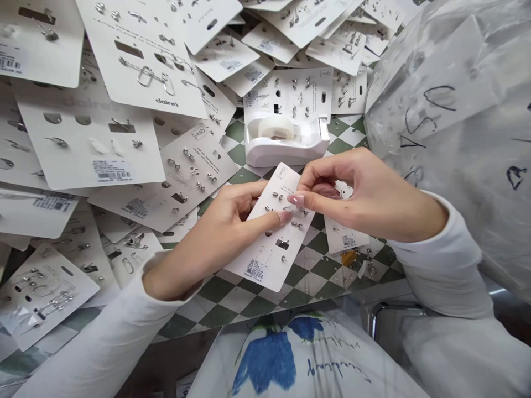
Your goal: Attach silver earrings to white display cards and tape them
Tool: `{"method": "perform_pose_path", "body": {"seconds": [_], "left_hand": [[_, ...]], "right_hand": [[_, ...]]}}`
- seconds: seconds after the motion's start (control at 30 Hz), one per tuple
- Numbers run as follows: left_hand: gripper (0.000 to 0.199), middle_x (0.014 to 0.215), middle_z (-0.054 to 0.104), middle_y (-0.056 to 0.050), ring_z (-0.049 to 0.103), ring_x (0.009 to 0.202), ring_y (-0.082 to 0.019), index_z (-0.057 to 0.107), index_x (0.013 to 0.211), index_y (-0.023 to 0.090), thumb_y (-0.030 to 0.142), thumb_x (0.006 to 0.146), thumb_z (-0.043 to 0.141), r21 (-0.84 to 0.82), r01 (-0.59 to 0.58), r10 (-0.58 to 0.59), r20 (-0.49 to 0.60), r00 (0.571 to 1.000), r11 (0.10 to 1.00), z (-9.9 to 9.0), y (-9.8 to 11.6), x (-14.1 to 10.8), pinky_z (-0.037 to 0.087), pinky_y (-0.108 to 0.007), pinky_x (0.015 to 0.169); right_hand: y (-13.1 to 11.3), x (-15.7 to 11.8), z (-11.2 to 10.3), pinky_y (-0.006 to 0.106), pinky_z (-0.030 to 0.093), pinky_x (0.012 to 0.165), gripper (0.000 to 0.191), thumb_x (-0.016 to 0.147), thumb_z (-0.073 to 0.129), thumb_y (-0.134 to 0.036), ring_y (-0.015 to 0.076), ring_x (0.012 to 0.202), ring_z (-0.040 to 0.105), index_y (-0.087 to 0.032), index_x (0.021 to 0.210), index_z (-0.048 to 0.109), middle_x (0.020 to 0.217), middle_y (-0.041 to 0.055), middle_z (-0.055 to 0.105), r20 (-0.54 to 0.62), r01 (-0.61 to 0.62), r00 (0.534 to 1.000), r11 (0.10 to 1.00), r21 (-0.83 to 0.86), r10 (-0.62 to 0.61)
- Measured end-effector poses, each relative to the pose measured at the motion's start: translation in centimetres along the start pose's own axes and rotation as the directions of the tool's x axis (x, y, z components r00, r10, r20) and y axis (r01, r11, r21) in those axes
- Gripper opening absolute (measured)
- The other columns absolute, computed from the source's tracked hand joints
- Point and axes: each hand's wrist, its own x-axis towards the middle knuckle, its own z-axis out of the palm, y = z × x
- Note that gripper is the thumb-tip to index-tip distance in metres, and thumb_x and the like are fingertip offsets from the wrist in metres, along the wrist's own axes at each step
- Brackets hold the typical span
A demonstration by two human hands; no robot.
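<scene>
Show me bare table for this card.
Checkered tabletop lies bare below the earring card in the left hand and right hand, bordered by the left sleeve. Overlapping cards crowd the left and top, around the tape dispenser.

Black print on a white earring card (pixel 141 61) reads "claire's".

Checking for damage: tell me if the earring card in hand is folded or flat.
Flat: the earring card lies spread, unfolded, between the left hand and right hand.
</scene>
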Motion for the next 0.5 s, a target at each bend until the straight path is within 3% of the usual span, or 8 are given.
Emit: {"method": "perform_pose_path", "body": {"seconds": [0.27,0.5], "left_hand": [[0.029,0.096,0.074,-0.002,0.061,0.066,-0.011,0.072,0.124,0.025,0.032,0.096,0.069,0.086,-0.037,0.038,-0.009,0.999,0.996,0.27,-0.35,0.17,0.045,-0.017,0.05],[0.022,0.094,0.071,0.0,0.061,0.076,-0.012,0.075,0.117,0.024,0.026,0.096,0.068,0.159,-0.081,0.084,-0.013,0.996,0.984,0.33,-0.3,0.13,0.046,-0.016,0.059]], "right_hand": [[0.32,0.41,0.54,0.023,0.033,0.046,0.018,0.093,0.068,-0.015,0.0085,0.053,0.043,-0.014,0.075,0.072,0.06,-0.001,0.053,0.007,-0.052,0.999,0.997,0.064,0.052],[0.32,0.76,0.81,0.022,0.033,0.047,0.015,0.089,0.073,-0.01,0.0083,0.054,0.044,-0.012,0.075,0.073,0.061,-0.0003,0.055,-0.008,-0.122,0.992,0.987,0.109,0.124]]}}
